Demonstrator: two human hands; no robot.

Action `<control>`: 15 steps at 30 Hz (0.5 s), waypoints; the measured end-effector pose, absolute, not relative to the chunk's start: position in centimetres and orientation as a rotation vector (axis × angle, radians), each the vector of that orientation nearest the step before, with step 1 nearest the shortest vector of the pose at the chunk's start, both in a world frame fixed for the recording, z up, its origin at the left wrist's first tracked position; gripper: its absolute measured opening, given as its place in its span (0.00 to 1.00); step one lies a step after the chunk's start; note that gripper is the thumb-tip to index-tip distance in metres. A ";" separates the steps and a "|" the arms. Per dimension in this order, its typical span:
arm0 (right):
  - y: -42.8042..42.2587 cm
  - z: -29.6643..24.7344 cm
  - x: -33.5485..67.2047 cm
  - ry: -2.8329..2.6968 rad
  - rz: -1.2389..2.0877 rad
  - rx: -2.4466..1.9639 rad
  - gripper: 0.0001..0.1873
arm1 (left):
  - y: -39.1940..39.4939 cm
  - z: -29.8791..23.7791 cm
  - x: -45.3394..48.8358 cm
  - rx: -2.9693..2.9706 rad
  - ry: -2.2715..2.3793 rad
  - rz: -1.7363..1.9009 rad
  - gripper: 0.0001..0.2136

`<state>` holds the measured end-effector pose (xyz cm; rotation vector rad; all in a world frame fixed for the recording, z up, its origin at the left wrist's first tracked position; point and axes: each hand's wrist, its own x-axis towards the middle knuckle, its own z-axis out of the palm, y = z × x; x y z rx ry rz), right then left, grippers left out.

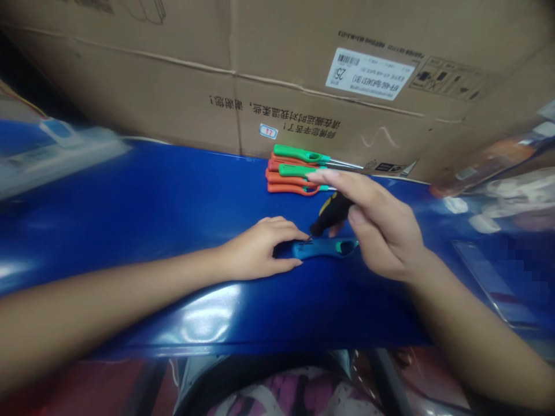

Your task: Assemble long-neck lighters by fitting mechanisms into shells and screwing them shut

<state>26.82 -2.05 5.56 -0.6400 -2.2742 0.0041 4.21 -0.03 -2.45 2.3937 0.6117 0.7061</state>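
Note:
A blue long-necked lighter (321,248) lies on the blue table. My left hand (264,248) holds its butt end, thumb on the near side and fingertips on the far side. My right hand (381,225) is closed round a screwdriver (333,211) with a black and yellow handle. The screwdriver slants down to the left, its thin shaft over the slots near the lighter's butt end. I cannot tell exactly where its tip touches. The lighter's nozzle is hidden behind my right hand. Beyond my hands lies a pile of orange lighters (286,188) and green lighters (299,152).
A large cardboard box (173,98) stands along the table's (143,202) back edge. On the right are a phone-like flat slab (494,283), white lumps (483,223) and a clear bottle (481,164). A power strip (65,156) lies far left.

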 end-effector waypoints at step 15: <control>-2.1 6.0 26.5 -2.111 -0.042 -0.613 0.14 | 0.0 -2.4 4.3 2.402 0.628 0.717 0.17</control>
